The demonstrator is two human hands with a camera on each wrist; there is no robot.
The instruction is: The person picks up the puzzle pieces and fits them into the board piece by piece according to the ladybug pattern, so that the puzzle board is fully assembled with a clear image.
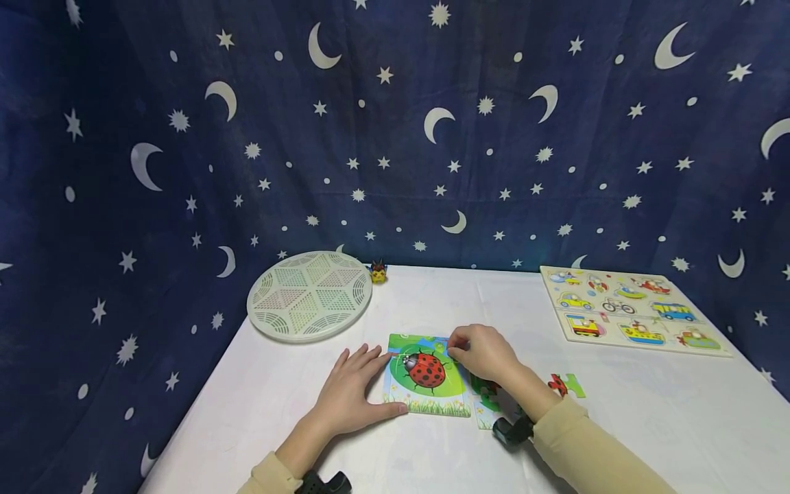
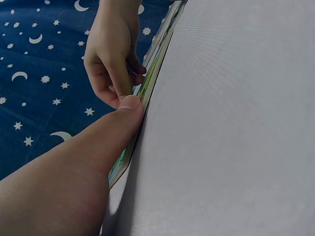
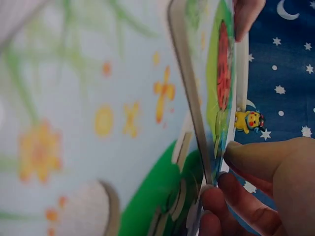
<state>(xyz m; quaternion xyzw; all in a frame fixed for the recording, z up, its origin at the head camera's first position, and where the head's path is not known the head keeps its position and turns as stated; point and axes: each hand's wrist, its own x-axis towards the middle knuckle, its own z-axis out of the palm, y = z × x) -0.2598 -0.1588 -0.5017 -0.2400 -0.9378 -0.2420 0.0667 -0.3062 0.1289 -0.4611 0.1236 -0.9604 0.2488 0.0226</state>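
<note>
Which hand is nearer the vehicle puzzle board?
Right. In the head view, the right hand is left of the vehicle puzzle board, at the ladybug puzzle's upper right corner; the left hand is farther left, beyond the ladybug puzzle.

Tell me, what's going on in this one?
A person's left hand is spread, steadying a ladybug puzzle from its left side. The right hand is at the puzzle's far right corner; exactly what its fingertips grip is unclear. A second puzzle lies alongside, partly hidden by the right forearm.
</note>
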